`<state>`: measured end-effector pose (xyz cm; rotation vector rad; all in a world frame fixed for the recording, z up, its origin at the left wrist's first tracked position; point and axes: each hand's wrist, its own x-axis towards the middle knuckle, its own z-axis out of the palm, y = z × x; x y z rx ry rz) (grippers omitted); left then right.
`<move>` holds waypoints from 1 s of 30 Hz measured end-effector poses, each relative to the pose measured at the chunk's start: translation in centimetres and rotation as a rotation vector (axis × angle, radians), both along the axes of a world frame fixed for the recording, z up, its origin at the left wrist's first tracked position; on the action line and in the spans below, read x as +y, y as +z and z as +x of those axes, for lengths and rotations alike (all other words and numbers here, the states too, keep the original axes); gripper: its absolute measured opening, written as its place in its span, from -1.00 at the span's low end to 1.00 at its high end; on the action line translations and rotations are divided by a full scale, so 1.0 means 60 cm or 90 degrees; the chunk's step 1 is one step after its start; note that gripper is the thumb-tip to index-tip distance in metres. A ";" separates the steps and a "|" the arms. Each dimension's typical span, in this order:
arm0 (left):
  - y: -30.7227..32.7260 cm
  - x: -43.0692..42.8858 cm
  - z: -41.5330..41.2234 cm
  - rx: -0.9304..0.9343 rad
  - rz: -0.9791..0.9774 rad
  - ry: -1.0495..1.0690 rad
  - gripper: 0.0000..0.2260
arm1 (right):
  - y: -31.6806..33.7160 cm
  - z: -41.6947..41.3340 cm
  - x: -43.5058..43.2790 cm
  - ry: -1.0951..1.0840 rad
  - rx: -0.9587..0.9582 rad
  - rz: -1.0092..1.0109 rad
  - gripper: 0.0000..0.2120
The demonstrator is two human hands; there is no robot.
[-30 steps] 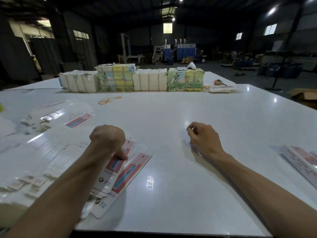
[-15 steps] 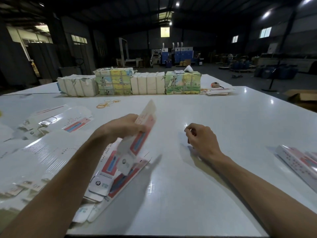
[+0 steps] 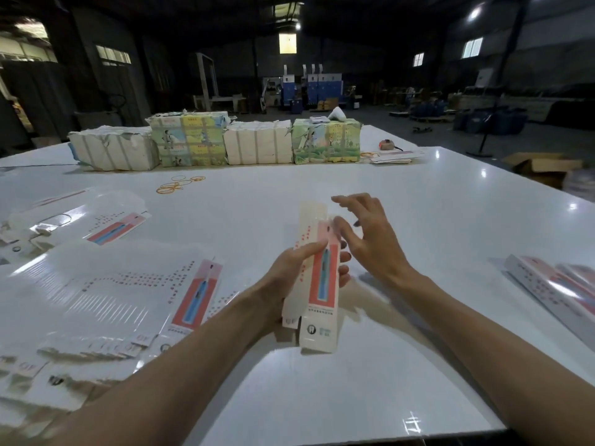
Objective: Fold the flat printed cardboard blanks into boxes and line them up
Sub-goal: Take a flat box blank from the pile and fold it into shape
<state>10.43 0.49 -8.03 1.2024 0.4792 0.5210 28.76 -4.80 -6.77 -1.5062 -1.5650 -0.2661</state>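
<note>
Printed blank [image 3: 323, 284], one, held over the desk [image 3: 418, 204] by the left hand [image 3: 286, 278], fingers clamped round its middle; right hand [image 3: 373, 243] beside its top, fingers spread; panels are likely to be creased askew if squeezed unevenly.

Left hand [image 3: 297, 281]: centre, thumb and fingers clasping a long white-and-red printed cardboard blank [image 3: 323, 284].
Right hand [image 3: 370, 243]: just right, fingers spread, loosely bent.

Your table [image 3: 418, 194]: smooth, glossy white. Your centre-frame blank [image 3: 323, 278]: printed card, slight sheen. Lower-left stack of blanks [image 3: 96, 284]: glossy card. Upper-centre bundles [image 3: 257, 141]: matt paper.
</note>
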 end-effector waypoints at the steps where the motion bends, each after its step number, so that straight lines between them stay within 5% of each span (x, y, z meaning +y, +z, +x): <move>1: -0.001 0.000 0.000 -0.009 0.004 0.003 -0.57 | 0.000 -0.003 -0.001 0.013 -0.015 -0.030 -0.68; 9: 0.000 -0.002 0.006 -0.002 0.019 -0.019 -0.59 | 0.018 -0.008 -0.010 0.054 0.022 -0.089 -0.78; 16: 0.015 0.002 0.001 -0.037 -0.029 -0.027 -0.30 | 0.032 -0.019 -0.012 0.138 0.176 -0.101 -0.91; 28: 0.037 -0.008 0.007 -0.014 0.035 -0.064 -0.38 | 0.064 -0.012 -0.031 0.276 0.499 -0.146 -0.85; 30: 0.039 -0.011 0.008 -0.009 0.021 -0.088 -0.38 | 0.064 -0.018 -0.034 0.313 0.523 -0.153 -0.69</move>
